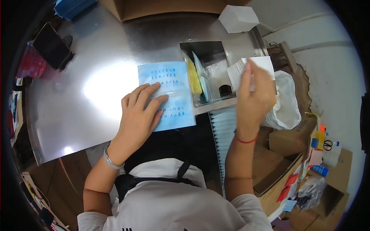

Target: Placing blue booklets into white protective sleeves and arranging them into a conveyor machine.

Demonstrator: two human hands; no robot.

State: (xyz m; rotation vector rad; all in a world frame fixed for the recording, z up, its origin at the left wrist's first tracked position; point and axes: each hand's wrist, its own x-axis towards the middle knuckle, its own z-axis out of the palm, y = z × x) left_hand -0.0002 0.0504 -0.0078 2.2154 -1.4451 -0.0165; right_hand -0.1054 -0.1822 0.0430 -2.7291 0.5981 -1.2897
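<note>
Blue sheet (pixel 178 101), centre, is best kept flat by the spread left hand (pixel 139 111); right hand (pixel 255 90), grip unclear, is at white cards (pixel 236 74).

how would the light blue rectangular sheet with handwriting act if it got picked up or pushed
The light blue rectangular sheet is probably light, since it looks thin and flat. It may flop if lifted by one corner, as a crease seems to cross its middle. Without the left hand resting on it, it would likely slide easily on the smooth, shiny metal table.
</note>
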